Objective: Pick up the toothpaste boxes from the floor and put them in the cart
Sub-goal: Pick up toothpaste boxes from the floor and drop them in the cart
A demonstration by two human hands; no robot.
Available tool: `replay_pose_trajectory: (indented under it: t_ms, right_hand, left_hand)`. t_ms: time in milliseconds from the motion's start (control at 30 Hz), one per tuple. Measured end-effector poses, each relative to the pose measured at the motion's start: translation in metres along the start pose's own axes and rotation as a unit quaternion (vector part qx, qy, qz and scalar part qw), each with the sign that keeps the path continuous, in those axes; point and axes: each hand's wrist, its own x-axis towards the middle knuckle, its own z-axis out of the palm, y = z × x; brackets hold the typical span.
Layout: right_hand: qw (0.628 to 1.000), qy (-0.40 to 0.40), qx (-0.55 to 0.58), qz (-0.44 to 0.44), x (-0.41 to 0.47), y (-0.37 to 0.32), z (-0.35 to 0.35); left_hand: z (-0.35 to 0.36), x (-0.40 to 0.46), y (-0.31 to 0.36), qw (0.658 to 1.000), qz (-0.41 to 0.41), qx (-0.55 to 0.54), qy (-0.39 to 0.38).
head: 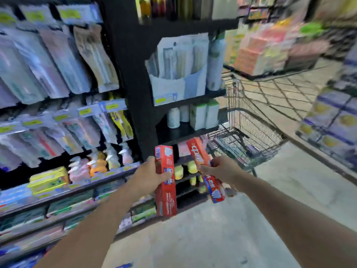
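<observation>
Toothpaste boxes, two red ones, are both up off the floor and in the person's hands right now. Left hand (149, 176) is wrapped around the middle of the left toothpaste box (165, 180), thumb across the front, and that box stands pretty much upright. Right hand (218, 169) grips the right toothpaste box (204, 169) around its middle too, but this one is tilted, top end leaning away to the left and the near end pointing down toward the floor (212, 238). The two boxes sit near each other without touching, held in front of the dark shelf unit (135, 60).

Wire shopping cart (249, 136) is parked further off on the right, past the right hand, and neither box is over it. I can't make out much inside the basket since everything is smeared.

On the left, hanging packs (48, 60) that look like toothbrushes fill the racks, with bottles (98, 165) and boxed stuff on the lower shelves. Far right side is more stacked packages (334, 117), too blurry to read.
</observation>
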Motion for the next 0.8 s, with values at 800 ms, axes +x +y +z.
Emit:
replay_pose_trajectory:
  t_ms: [800]
  right_hand:
    - [0.938,0.218,0.084,0.255,0.130,0.166,-0.239]
  left_hand:
    - [0.226,0.315,0.259,0.952,0.165,0.096,-0.240]
